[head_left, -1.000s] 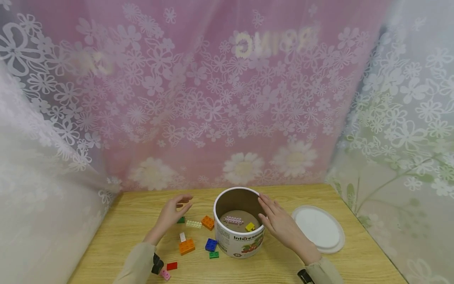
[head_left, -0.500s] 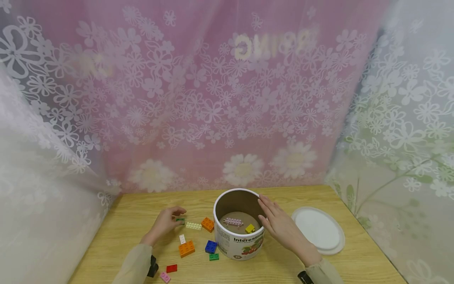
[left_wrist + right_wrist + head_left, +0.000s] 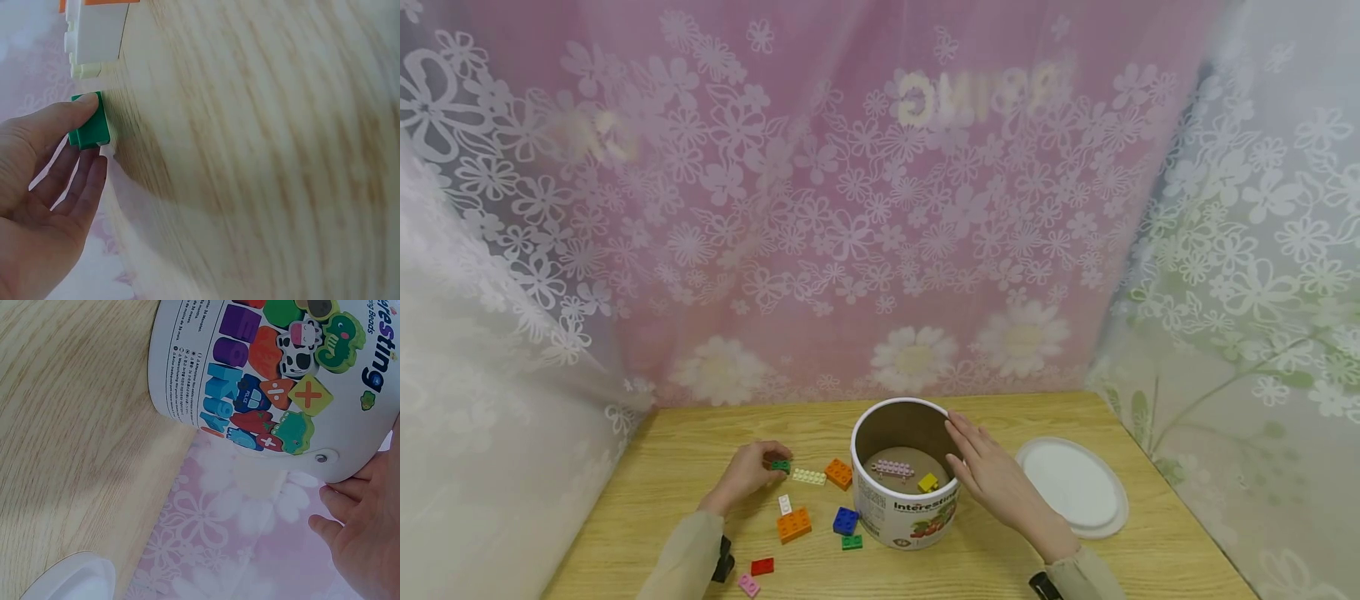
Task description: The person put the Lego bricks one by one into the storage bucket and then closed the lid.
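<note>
My left hand (image 3: 747, 475) pinches a green toy brick (image 3: 781, 466) between thumb and fingers. In the left wrist view that green brick (image 3: 94, 120) stands at the wood surface, the thumb on its upper side. With its fingers fairly straight, my right hand (image 3: 992, 475) rests against the right rim of a round white tub (image 3: 906, 533). Inside the tub lie a pink studded piece (image 3: 892, 468) and a yellow brick (image 3: 928, 482). A cream studded plate (image 3: 808, 477) and an orange brick (image 3: 838, 473) lie between the left hand and the tub.
Nearer me on the wooden table (image 3: 985, 575) are another orange brick (image 3: 793, 525), a white brick (image 3: 785, 503), a blue brick (image 3: 845, 521), a small green brick (image 3: 852, 542), a red brick (image 3: 762, 566) and a pink brick (image 3: 748, 584). A white lid (image 3: 1071, 483) lies right of the tub.
My left hand has come down and back to the left onto the green brick, and its fingers have closed on it. The brick has tilted slightly. My right hand keeps its place at the tub.
</note>
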Demonstrator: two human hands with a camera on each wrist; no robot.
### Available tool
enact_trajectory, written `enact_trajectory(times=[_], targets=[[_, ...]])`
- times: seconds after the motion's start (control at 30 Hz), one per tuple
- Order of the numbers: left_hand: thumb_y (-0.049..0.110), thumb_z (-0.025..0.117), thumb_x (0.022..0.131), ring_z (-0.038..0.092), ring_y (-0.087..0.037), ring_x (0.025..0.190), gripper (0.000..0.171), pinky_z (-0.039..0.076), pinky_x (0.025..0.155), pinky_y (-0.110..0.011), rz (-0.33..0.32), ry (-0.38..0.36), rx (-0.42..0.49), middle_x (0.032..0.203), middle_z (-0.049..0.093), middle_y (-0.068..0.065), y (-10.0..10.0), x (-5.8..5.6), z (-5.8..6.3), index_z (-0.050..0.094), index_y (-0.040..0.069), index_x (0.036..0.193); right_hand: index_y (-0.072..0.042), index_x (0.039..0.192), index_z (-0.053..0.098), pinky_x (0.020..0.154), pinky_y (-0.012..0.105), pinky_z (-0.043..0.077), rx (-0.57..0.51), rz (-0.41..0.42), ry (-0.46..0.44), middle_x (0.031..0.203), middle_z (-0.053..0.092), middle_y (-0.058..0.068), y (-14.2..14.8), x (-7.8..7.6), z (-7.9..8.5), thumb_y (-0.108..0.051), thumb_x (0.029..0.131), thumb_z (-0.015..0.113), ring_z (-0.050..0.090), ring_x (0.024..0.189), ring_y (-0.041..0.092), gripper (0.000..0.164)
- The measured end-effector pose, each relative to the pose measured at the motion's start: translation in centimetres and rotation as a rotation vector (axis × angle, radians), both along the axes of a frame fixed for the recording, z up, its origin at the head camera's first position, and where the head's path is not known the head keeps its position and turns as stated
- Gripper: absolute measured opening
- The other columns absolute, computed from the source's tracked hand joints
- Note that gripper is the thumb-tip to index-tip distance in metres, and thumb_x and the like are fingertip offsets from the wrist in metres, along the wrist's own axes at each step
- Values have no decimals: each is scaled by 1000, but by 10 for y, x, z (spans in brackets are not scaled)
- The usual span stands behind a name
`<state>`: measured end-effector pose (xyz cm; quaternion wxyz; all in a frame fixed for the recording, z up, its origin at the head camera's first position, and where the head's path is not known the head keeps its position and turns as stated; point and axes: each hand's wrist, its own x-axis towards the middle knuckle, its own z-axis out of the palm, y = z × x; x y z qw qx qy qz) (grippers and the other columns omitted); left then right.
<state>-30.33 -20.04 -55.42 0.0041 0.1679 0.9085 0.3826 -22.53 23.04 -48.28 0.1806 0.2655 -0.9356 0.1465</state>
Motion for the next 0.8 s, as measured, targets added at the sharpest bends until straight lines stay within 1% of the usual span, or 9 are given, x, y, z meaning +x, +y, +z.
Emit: enact_trajectory(times=[0.07, 0.17, 0.23, 0.3, 0.4, 0.5, 0.67, 0.8], targets=[[0, 78, 85, 68, -21, 90, 21, 58, 77, -34, -9, -3, 5, 99, 73, -3, 0, -1, 0, 75, 6, 106, 0, 154, 41, 123, 44, 23, -5, 3, 17, 163, 33, 12, -1, 0, 0, -34, 108, 49, 35, 148, 28, 58], [0, 78, 86, 67, -18, 84, 19, 57, 73, -30, -5, -13, 20, 96, 72, -3, 0, -3, 1, 75, 6, 104, 0, 153, 42, 125, 36, 16, -8, 8, 39, 162, 35, 13, -2, 0, 0, -34, 108, 50, 37, 147, 29, 57], [0, 77, 87, 66, -17, 83, 19, 57, 72, -30, 3, -18, 30, 95, 72, -3, 1, -3, 3, 75, 5, 105, 1, 153, 42, 126, 31, 11, -9, 9, 43, 162, 36, 13, -2, 0, 0, -34, 108, 50, 37, 147, 30, 57], [1, 77, 88, 66, -15, 84, 19, 57, 73, -31, 18, -20, 36, 95, 72, -2, 3, -3, 7, 75, 5, 107, 0, 153, 42, 125, 31, 11, -6, 8, 40, 161, 36, 13, -2, 0, 0, -34, 108, 50, 36, 147, 29, 57], [2, 76, 89, 65, -14, 87, 20, 58, 78, -34, 36, -15, 38, 97, 71, 1, 9, -2, 16, 75, 7, 108, 0, 153, 41, 125, 36, 16, 3, 1, 28, 161, 36, 14, -2, 0, 0, -34, 108, 50, 35, 148, 28, 57], [4, 76, 89, 65, -14, 89, 19, 58, 81, -37, 41, 5, 39, 98, 71, 3, 16, 0, 28, 76, 9, 108, -1, 154, 41, 123, 42, 23, 16, -6, 18, 162, 36, 13, -1, 1, 1, -34, 108, 50, 34, 149, 27, 58], [9, 78, 90, 66, -15, 91, 18, 59, 83, -37, 6, 62, 41, 98, 71, 4, 28, 0, 48, 76, 16, 106, 1, 153, 41, 120, 50, 29, 30, -8, 26, 161, 36, 14, -1, 2, 3, -34, 108, 49, 36, 148, 29, 58], [12, 78, 90, 66, -15, 91, 18, 59, 83, -37, -15, 98, 35, 99, 71, 4, 39, 1, 63, 76, 17, 106, 1, 154, 40, 120, 50, 29, 34, -8, 23, 161, 36, 15, -1, 2, 3, -34, 108, 48, 35, 148, 29, 58]])
